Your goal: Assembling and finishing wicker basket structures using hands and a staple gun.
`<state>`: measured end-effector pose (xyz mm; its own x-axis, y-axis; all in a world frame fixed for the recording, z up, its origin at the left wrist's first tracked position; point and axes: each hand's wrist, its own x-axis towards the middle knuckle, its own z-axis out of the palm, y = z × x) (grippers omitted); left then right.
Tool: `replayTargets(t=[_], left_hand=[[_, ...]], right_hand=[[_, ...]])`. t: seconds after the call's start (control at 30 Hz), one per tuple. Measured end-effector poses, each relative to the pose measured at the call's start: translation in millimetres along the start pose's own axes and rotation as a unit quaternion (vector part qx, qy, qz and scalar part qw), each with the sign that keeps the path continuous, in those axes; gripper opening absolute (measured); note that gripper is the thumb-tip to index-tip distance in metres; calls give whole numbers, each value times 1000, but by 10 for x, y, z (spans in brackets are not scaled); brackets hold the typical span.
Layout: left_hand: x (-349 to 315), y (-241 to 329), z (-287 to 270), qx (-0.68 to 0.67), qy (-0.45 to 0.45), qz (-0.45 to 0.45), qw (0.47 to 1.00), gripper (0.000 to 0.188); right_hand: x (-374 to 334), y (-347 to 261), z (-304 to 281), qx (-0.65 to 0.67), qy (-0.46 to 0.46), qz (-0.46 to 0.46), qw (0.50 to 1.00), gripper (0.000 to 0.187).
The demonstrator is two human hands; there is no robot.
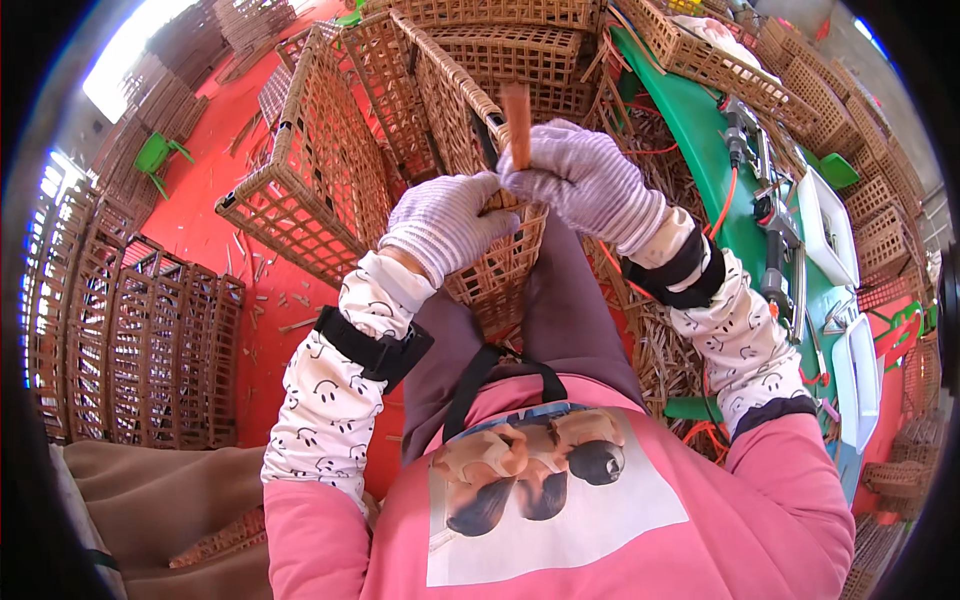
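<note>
Nearest, the gloved right hand (585, 180) is closed around a short brown strip (517, 125) that stands upright from the fist, its lower end hidden. The gloved left hand (445, 225) is bent at the woven basket's (455, 115) near edge, thumb and fingers drawn together; what lies between them I cannot tell. The basket stands between the knees, opening outward over the red floor (220, 130). It looks light for its bulk and fairly stiff—dry cane that should flex a little, then crack if forced. The bound rim seems the surest hold; the open lattice would give. The strip looks rigid, easily pinched near the rim. Beyond, power tools (775, 225) lie on the green table (680, 105), white trays (828, 225) along its right edge—and more woven stacks (510, 55) farther off.
</note>
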<state>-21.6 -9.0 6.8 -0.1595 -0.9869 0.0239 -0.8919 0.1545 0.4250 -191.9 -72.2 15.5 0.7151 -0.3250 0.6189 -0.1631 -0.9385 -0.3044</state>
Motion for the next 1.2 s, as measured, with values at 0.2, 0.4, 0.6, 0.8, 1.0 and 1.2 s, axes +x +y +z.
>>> replayTargets(t=[0.2,0.4,0.6,0.8,1.0,1.2], left_hand=[[-25,7,93,82,89,48,991,34],[-95,2,116,101,91,16,991,30],[-203,-97,79,58,96,24,993,55],[-269,-316,300,-276,207,23,938,68],[-382,-437,917,-509,300,-50,805,48],[-417,-357,800,-588,279,-64,756,33]], right_hand=[[45,-204,48,492,27,311,813,29],[181,-462,-124,331,-70,355,872,37],[455,-167,-172,329,-100,351,871,34],[886,205,204,338,-114,518,778,26],[778,395,270,380,-107,517,760,18],[720,410,266,439,-69,512,735,21]])
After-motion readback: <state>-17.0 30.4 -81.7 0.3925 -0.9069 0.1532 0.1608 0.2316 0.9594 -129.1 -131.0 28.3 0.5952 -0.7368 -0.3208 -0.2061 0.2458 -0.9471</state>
